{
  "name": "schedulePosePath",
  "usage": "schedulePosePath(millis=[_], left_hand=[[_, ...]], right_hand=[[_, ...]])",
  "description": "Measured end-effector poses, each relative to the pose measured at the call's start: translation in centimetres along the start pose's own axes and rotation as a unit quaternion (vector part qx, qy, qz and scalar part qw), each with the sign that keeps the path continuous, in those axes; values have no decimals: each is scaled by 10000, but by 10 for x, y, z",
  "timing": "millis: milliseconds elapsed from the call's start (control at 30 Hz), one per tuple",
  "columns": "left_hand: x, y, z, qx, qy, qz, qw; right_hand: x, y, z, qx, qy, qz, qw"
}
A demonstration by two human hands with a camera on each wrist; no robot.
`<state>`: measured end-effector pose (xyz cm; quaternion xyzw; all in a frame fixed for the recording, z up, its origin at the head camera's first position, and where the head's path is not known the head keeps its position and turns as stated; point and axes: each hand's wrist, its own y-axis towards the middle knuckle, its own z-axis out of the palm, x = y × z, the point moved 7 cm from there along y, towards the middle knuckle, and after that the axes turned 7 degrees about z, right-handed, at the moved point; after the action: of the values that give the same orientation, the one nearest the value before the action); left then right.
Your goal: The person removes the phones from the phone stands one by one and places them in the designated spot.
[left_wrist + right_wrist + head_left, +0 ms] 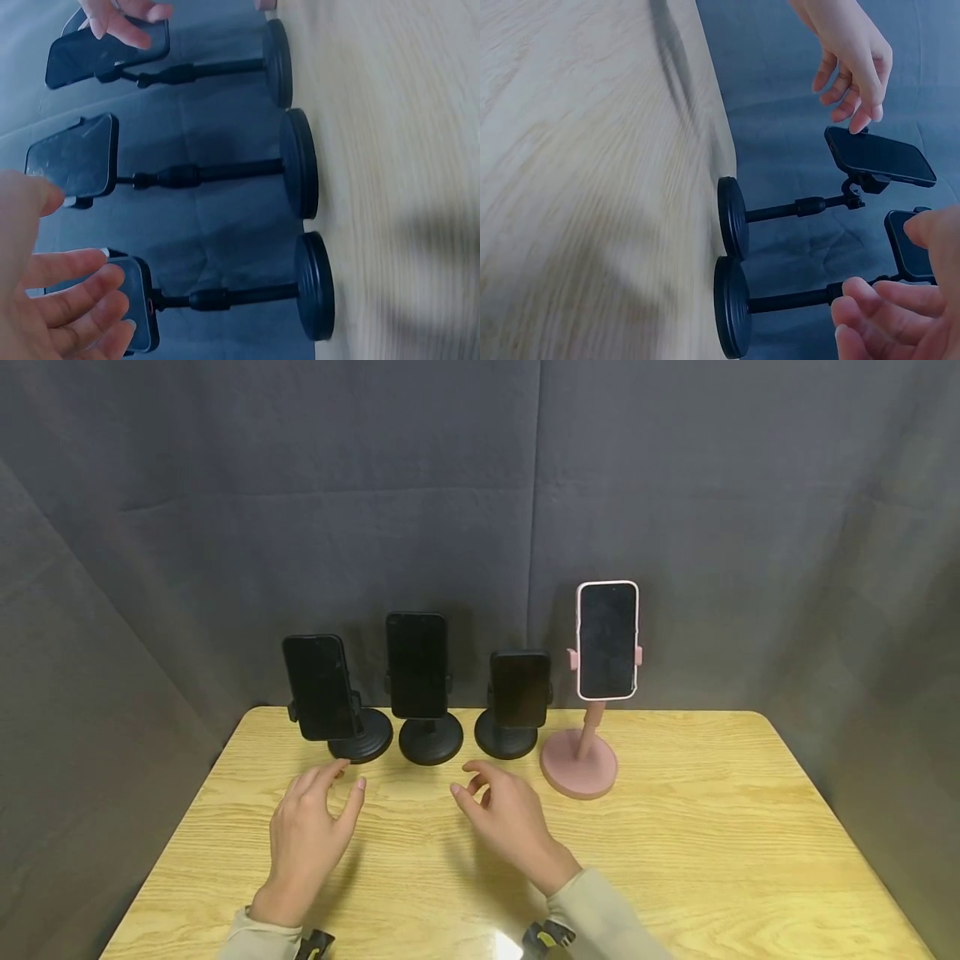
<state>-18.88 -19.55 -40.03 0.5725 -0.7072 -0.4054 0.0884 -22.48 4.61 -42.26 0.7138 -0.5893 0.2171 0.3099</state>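
Observation:
My left hand (303, 827) hovers over the table before the leftmost black phone stand (362, 737), thumb and fingers apart with nothing between them. That stand's clamp bears a tilted black phone (320, 689). My right hand (510, 814) is raised in front of the third black stand (506, 737), its fingers loosely bent and holding nothing. A smaller dark phone (519, 691) is clamped there. Between the two, a middle black stand (431, 742) carries an upright black phone (417, 666). In the left wrist view, the left fingers (79, 304) overlap one phone.
At the right, a taller pink stand (579, 764) holds a phone in a pale case (608, 641). All the stands line the far side of the wooden table (712, 827). A grey curtain (375, 460) hangs close behind and at both sides.

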Motion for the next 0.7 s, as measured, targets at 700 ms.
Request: schedulePosePath(millis=[700], left_hand=[[28,23,-28,-251,-120,-612,9977]], right_hand=[[34,16,7,2,19,-253,9997]])
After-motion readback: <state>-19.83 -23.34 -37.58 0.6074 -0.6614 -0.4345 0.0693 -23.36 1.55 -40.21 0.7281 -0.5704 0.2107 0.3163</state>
